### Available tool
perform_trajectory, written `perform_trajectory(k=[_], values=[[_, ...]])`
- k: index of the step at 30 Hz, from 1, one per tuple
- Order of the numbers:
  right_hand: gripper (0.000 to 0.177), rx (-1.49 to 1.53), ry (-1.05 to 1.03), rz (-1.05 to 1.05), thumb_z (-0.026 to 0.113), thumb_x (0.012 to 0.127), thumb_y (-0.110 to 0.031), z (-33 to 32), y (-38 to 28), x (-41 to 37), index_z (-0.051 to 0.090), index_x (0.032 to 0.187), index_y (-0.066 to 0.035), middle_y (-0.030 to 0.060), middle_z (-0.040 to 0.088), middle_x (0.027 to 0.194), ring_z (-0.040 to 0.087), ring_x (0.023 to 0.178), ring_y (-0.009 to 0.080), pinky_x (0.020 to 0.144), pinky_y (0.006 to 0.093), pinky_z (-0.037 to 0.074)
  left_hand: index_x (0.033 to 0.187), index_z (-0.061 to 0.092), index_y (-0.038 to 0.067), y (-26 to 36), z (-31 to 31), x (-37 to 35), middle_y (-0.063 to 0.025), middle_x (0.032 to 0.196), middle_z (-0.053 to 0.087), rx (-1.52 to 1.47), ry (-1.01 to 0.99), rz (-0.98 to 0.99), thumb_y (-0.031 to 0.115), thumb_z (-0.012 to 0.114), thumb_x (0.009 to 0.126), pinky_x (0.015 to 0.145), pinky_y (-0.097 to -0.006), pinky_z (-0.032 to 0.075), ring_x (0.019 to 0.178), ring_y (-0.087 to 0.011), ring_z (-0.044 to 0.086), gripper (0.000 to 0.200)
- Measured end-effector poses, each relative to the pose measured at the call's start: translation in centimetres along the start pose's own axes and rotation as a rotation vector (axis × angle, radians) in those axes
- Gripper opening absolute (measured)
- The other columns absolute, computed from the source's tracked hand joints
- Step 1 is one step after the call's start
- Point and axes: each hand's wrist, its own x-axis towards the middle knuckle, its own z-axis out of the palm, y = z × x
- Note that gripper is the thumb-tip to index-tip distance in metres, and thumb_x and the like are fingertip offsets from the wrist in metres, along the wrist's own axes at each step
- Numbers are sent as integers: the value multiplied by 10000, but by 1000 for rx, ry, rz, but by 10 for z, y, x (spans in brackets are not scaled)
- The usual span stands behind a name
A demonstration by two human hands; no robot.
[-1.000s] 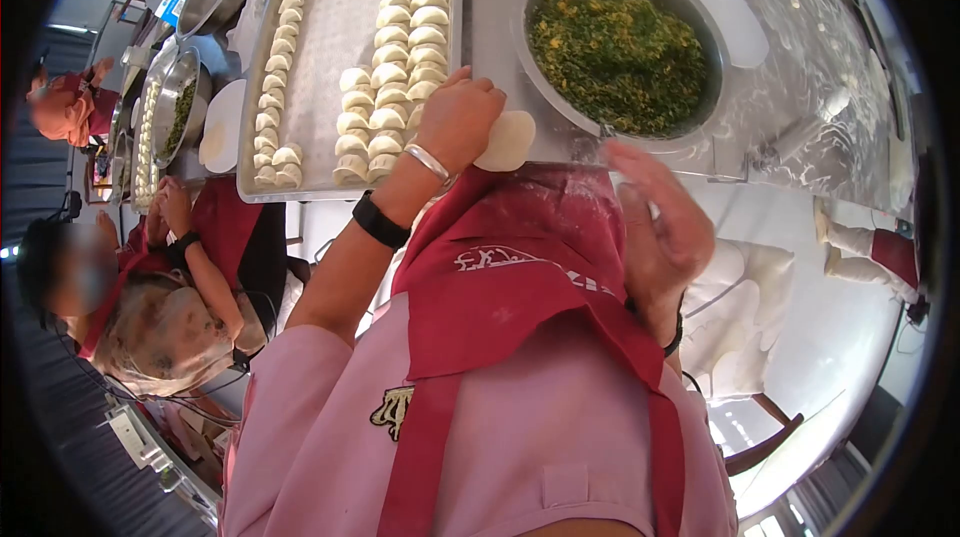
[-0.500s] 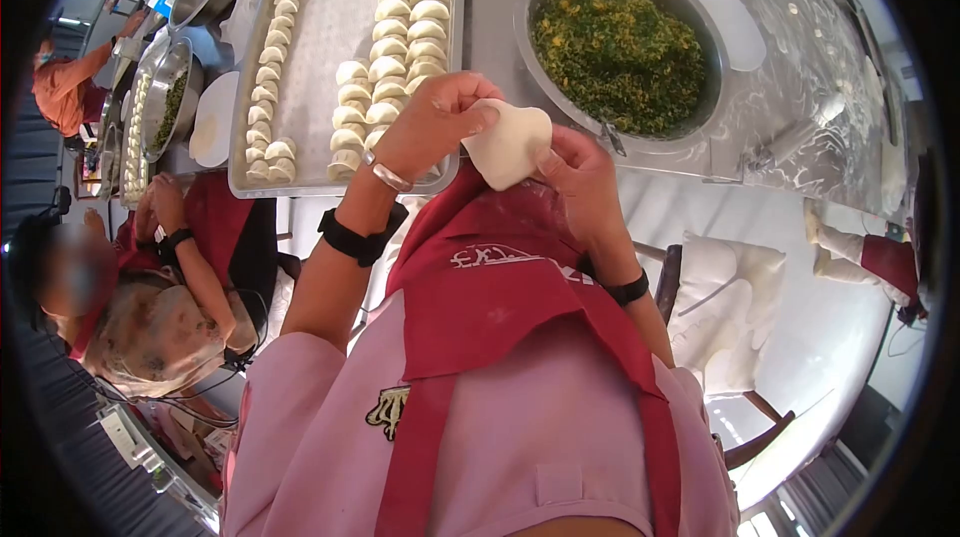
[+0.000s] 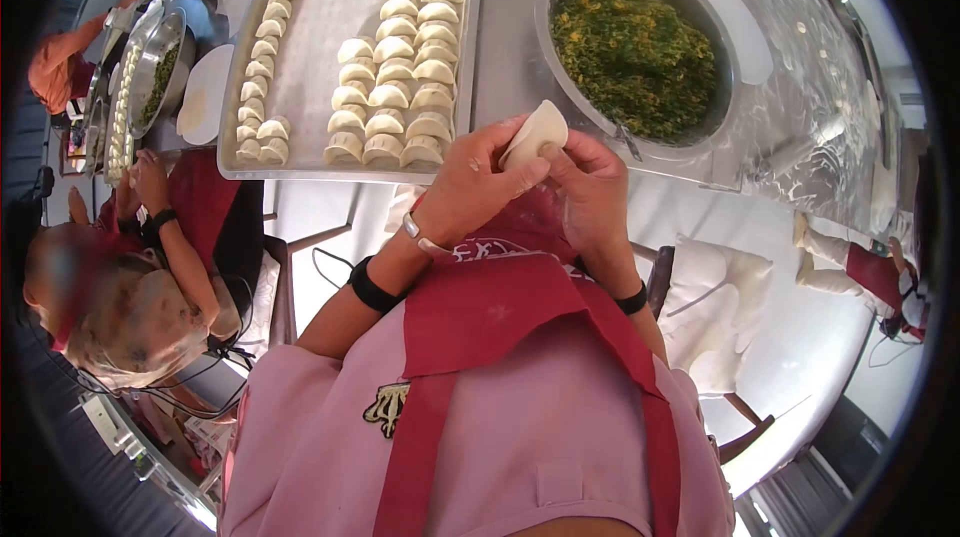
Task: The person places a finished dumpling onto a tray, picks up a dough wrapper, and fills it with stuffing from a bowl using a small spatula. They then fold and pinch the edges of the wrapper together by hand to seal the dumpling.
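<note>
Folded since half a second back: wrapper (image 3: 537,131), then spread flat, now pinched to a half-moon. Held in the air over the bench (image 3: 800,107) near edge, between tray (image 3: 320,173) near right corner and bowl (image 3: 545,27) rim. Left hand (image 3: 470,182) clamped on its lower left side, right hand (image 3: 590,187) closed on its right edge; both touching, equally near. Long axis tilted, lower left to upper right. Open room on the bare strip between tray and bowl.
</note>
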Motion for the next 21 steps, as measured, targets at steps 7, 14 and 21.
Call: perform_trajectory(k=[7, 14, 21], values=[[259, 15, -31, 53, 677, 916, -44, -1, 0, -4, 654, 1155, 54, 106, 705, 1059, 672, 922, 143, 834, 280, 557, 1278, 558, -67, -3, -8, -4, -102, 1149, 644, -500, 126, -189, 200, 485, 1035, 848, -295, 539, 1002, -152, 640, 369], [240, 141, 48, 155, 619, 946, -40, -3, -12, -12, 626, 1156, 76, 134, 700, 1055, 696, 924, 208, 829, 351, 588, 1292, 502, -68, 13, -37, -8, -191, 1273, 584, -776, 270, -72, 177, 435, 1044, 1017, -474, 501, 1190, -308, 592, 354], [313, 171, 5, 142, 579, 983, -95, -5, 10, 19, 564, 1244, 77, 144, 663, 1158, 669, 1029, 221, 942, 360, 540, 1328, 463, -60, 25, -50, -12, -190, 1332, 543, -907, 246, -63, 103, 499, 1008, 1044, -496, 481, 1233, -319, 557, 362]])
